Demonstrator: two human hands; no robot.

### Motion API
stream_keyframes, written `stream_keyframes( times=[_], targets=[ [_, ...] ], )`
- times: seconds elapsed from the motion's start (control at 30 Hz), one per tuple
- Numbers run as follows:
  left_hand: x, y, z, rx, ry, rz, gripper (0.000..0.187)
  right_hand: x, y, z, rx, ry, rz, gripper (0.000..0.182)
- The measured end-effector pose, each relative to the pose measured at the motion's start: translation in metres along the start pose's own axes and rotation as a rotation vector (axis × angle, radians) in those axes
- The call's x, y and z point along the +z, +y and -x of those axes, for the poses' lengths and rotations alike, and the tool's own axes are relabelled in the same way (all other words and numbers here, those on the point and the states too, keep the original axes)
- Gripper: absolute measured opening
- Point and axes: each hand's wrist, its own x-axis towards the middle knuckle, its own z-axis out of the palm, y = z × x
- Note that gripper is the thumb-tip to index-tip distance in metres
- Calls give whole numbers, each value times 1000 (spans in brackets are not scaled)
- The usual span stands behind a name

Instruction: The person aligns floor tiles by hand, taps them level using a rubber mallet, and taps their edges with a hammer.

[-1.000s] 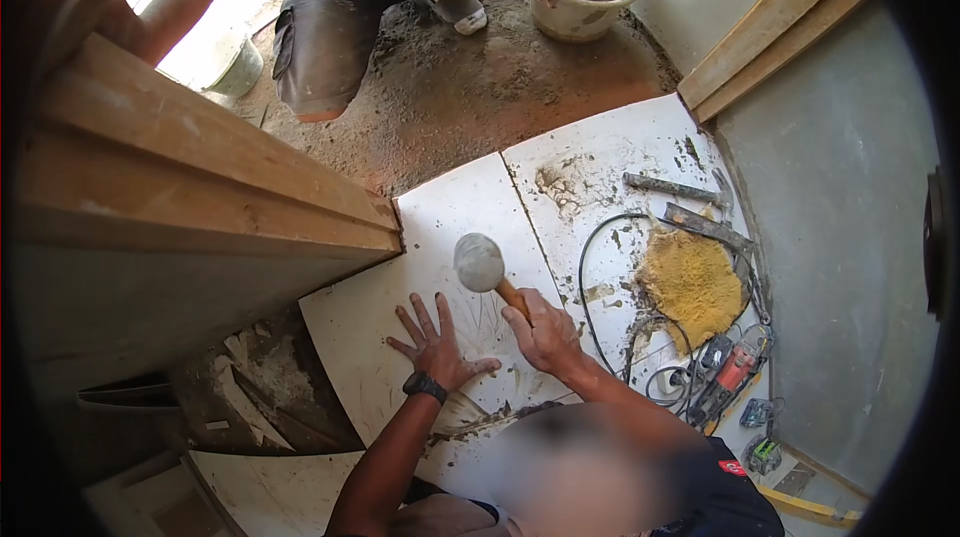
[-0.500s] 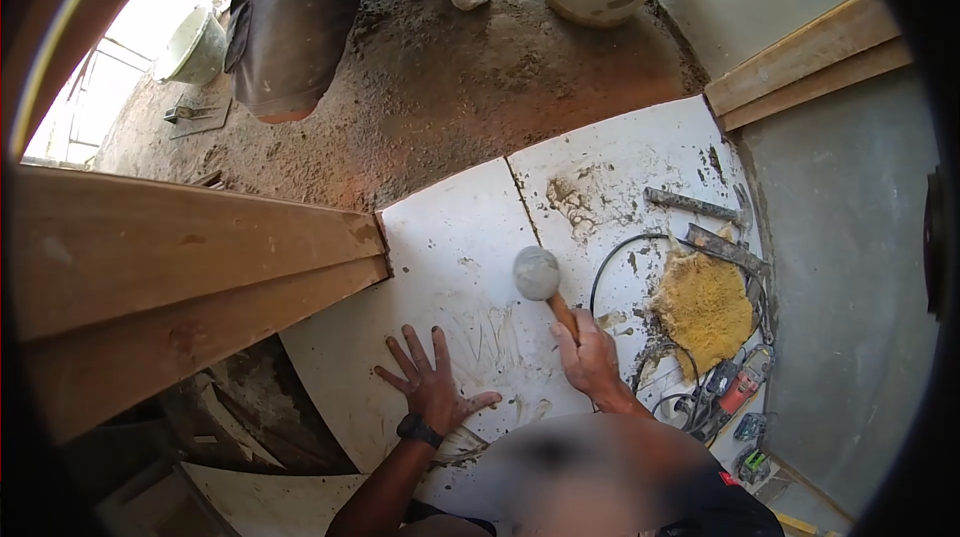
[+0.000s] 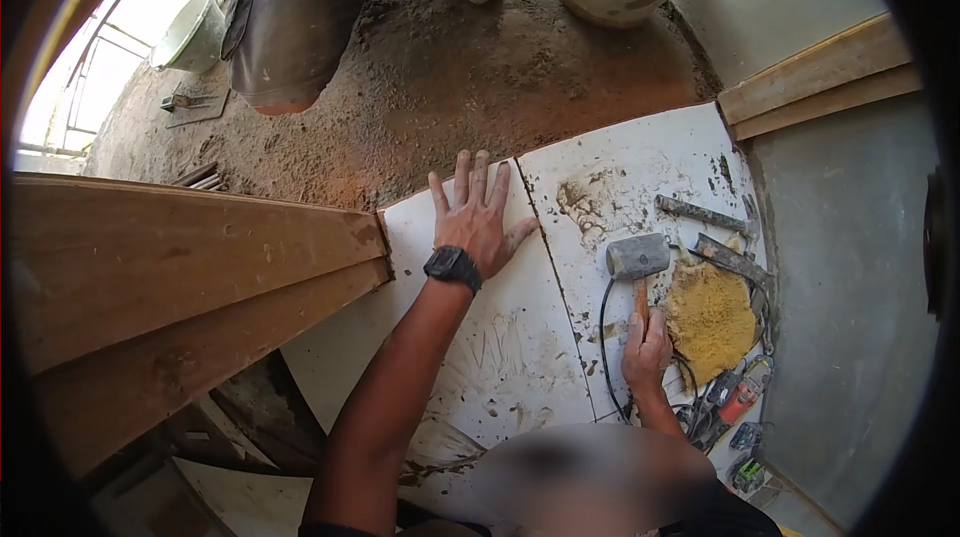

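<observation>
My left hand lies flat with its fingers spread on a white floor tile, close to its far edge. A black watch is on that wrist. My right hand is wrapped round the wooden handle of a mallet with a grey head, over the neighbouring white tile. A narrow seam runs between the two tiles. Smears and specks of mortar mark both. Just right of the mallet lies a yellow sponge, with a black cable looping round on the left.
A hammer and a red power tool lie along the right wall. Beyond the tiles is rough mortar, where another person kneels with a hand at a bucket. Wooden frame posts flank the opening.
My left hand has slid forward to the tile's far edge. My right hand has carried the mallet to the right, towards the sponge, and its head has turned sideways.
</observation>
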Motion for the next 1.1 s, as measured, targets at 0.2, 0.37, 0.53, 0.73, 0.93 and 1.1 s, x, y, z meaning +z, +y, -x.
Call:
stream_keyframes(
  times=[0.2,0.37,0.53,0.73,0.93,1.1],
  targets=[
    [15,17,-23,11,-48,-62,86,-2,3,-1,20,-21,-10,25],
    [20,3,4,460,-152,47,86,-1,3,-3,7,-8,-66,25],
    [22,-15,41,-249,87,26,98,-2,5,-2,36,-25,-86,27],
    [17,4,27,-252,37,18,101,-3,0,-4,26,-20,-61,28],
    [15,35,-14,215,-117,209,91,-3,-1,-3,35,-2,-71,28],
    [40,20,19,57,100,146,83,-2,8,-3,21,-18,-110,26]
  ],
)
